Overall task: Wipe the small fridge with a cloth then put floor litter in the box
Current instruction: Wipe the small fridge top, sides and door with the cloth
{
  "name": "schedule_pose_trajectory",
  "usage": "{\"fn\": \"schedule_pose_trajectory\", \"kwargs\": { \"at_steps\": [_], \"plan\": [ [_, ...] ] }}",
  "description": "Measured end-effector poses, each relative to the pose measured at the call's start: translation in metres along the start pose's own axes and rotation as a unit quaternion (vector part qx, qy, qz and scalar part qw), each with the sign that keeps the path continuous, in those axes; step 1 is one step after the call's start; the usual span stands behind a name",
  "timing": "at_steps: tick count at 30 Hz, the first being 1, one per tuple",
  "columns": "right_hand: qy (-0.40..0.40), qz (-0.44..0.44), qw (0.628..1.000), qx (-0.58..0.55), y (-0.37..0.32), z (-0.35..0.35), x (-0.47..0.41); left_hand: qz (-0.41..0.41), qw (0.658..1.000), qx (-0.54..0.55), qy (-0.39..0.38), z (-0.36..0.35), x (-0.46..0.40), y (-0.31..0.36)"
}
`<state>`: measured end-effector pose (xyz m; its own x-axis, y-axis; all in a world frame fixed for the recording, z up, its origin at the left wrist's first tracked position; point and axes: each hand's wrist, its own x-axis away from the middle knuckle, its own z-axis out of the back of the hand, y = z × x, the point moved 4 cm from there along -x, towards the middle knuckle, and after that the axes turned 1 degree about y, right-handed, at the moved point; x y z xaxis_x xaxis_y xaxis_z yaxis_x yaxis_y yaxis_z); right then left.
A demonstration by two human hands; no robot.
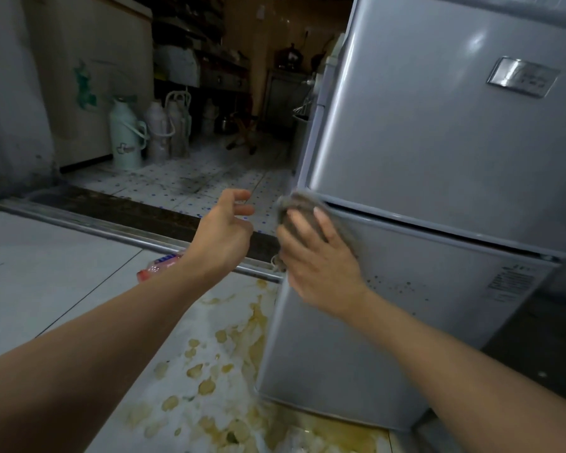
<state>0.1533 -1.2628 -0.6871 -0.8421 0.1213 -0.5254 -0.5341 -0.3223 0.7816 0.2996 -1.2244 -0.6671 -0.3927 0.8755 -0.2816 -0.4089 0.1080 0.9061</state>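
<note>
At the far left stands a cream chest freezer [92,76] with a green mark on its side. Beside it on the dotted tile floor [190,181] a pale green thermos flask [126,135] stands upright, and just to its right two more white flasks [164,129] stand close together, making three in all.

A plastic wrapper [159,264] with red and pink print lies on the grey floor tile near the metal door track [111,232], partly hidden behind the left forearm. It is the one piece of litter that shows.

The left arm reaches forward from the lower left corner, bare to the edge of the frame. The left hand [224,228] hangs in the air with its fingers loosely curled and the thumb side up, holding nothing and touching nothing.

Yellow-brown stains [209,371] spread over the pale floor between the two arms, up to the foot of the fridge.

The right arm comes in from the lower right. The right hand [321,259] lies flat with fingers spread and straight, pressing a grey cloth [303,209] against the left edge of the small silver fridge [438,152], right at the seam between its two doors. The hand and cloth are blurred. One cloth is visible.

The fridge stands upright, with a metal badge [521,76] on the upper door, dark specks [396,284] on the lower door, and a label [510,282] to their right.
</note>
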Motion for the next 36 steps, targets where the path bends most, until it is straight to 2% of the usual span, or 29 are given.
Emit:
{"fn": "schedule_pose_trajectory", "kwargs": {
  "at_steps": [4,8,10,13,15,19,23,26,28,30,32,34,36],
  "plan": [
    [-0.131,0.078,0.988,0.003,-0.044,-0.009,0.028,-0.005,1.000,-0.011,-0.004,-0.005,0.013,0.005],
    [-0.158,0.138,0.978,-0.008,-0.050,-0.008,0.051,0.000,1.000,-0.030,-0.011,-0.007,0.022,0.008],
    [-0.114,0.109,0.987,-0.021,-0.024,-0.003,0.058,-0.001,0.999,-0.035,-0.014,-0.010,0.024,0.010],
    [0.014,0.003,1.000,-0.015,0.036,0.006,0.057,0.004,0.999,-0.039,-0.015,-0.020,0.025,0.011],
    [0.069,-0.047,0.996,-0.009,0.062,0.004,0.055,0.007,0.999,-0.044,-0.017,-0.033,0.025,0.012],
    [0.070,-0.099,0.992,-0.031,0.049,-0.012,0.080,0.009,0.999,-0.050,-0.011,-0.057,0.025,0.015],
    [-0.036,0.064,0.996,-0.049,0.000,-0.028,0.150,0.020,0.998,-0.048,0.027,-0.066,0.025,0.017],
    [-0.069,0.087,0.993,-0.045,0.000,-0.024,0.165,0.005,0.996,-0.077,0.053,-0.071,0.029,0.018],
    [-0.018,0.025,0.998,-0.050,0.024,-0.017,0.153,0.000,0.992,-0.113,0.055,-0.077,0.030,0.019],
    [0.047,-0.075,0.995,-0.050,0.063,-0.009,0.137,-0.002,0.985,-0.156,0.067,-0.080,0.027,0.019],
    [0.085,-0.125,0.987,-0.052,0.085,-0.008,0.132,-0.003,0.980,-0.182,0.082,-0.080,0.024,0.017],
    [0.091,-0.163,0.981,-0.060,0.082,-0.013,0.140,-0.008,0.978,-0.188,0.087,-0.080,0.022,0.014],
    [0.061,-0.195,0.977,-0.064,0.063,-0.022,0.158,-0.009,0.979,-0.187,0.082,-0.079,0.020,0.011]
  ]
}}
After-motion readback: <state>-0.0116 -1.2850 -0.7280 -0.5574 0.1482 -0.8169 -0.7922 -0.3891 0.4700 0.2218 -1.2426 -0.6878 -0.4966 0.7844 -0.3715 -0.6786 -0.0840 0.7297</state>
